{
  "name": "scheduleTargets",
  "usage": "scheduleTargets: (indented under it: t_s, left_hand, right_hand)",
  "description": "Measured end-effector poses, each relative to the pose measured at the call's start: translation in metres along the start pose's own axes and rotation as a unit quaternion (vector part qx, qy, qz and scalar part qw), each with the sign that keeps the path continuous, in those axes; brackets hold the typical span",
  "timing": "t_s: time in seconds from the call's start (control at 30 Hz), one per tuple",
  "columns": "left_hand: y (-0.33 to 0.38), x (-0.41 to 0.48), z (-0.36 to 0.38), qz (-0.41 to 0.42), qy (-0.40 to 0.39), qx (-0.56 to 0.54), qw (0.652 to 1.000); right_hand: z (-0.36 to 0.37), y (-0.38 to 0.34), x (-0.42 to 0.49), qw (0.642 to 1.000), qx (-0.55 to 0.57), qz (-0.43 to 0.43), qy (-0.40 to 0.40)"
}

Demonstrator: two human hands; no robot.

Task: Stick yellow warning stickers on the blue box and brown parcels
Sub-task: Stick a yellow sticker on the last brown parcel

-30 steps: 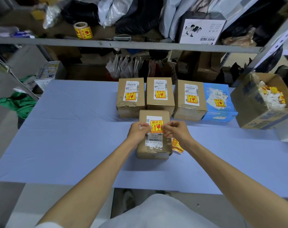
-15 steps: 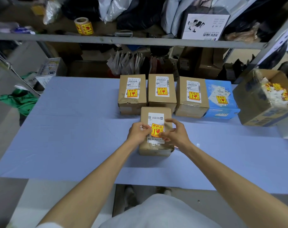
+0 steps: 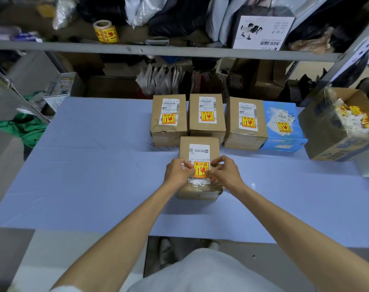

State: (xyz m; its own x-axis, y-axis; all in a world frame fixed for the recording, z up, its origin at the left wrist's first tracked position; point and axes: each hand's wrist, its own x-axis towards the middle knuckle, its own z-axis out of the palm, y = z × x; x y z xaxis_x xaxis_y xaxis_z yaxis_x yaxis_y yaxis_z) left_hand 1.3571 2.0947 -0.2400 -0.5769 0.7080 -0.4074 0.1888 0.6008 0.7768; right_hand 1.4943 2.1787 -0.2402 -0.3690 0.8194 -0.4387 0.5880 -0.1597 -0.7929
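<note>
My left hand [image 3: 178,172] and right hand [image 3: 226,173] are close together over the front parcel [image 3: 185,148], which lies flat on the bench [image 3: 95,165] just before me. Between them is a yellow sticker [image 3: 201,169], sitting on the lower part of the parcel's white label [image 3: 199,150]. My left thumb and forefinger pinch its left edge, and my right fingers curl in to hold its right edge. I cannot tell whether the sticker is fully pressed down.

Behind the front parcel, three brown parcels [image 3: 206,127] stand side by side in a row, each with a yellow sticker on its label. The blue box [image 3: 284,141] touches the right end of that row and carries a sticker too. Further right an open carton [image 3: 318,131] holds crumpled white and yellow scraps. A roll [image 3: 105,31] of the stickers stands on the shelf [image 3: 179,50] above.
</note>
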Motion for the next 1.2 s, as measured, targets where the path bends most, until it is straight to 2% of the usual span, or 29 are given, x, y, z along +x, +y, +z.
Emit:
scheduleTargets:
  t_s: [0.37,0.57,0.67,0.83,0.9,1.0,1.2]
  left_hand:
    - [-0.006,-0.002,0.005,0.043,0.027,0.1,0.994]
    - [-0.005,-0.005,0.003,0.077,0.049,0.178,0.98]
    - [-0.007,-0.001,-0.005,0.091,0.063,0.179,0.978]
    - [-0.007,0.004,-0.007,0.12,-0.008,0.139,0.983]
    - [-0.008,0.004,-0.005,0.133,-0.02,0.133,0.982]
    - [-0.008,0.004,-0.001,0.139,-0.009,0.133,0.981]
    - [-0.004,0.008,-0.003,0.113,0.01,0.149,0.982]
  right_hand:
    - [0.007,-0.001,-0.002,0.995,-0.086,-0.051,0.028]
    - [0.008,-0.005,-0.002,0.98,-0.179,-0.082,0.04]
    - [0.01,-0.004,-0.004,0.97,-0.22,-0.094,0.041]
    - [0.005,0.0,-0.004,0.953,-0.259,-0.143,0.067]
    - [0.003,0.004,-0.003,0.938,-0.276,-0.206,0.04]
    - [0.004,0.009,-0.003,0.892,-0.342,-0.296,0.003]
    - [0.004,0.009,0.002,0.873,-0.376,-0.311,0.02]
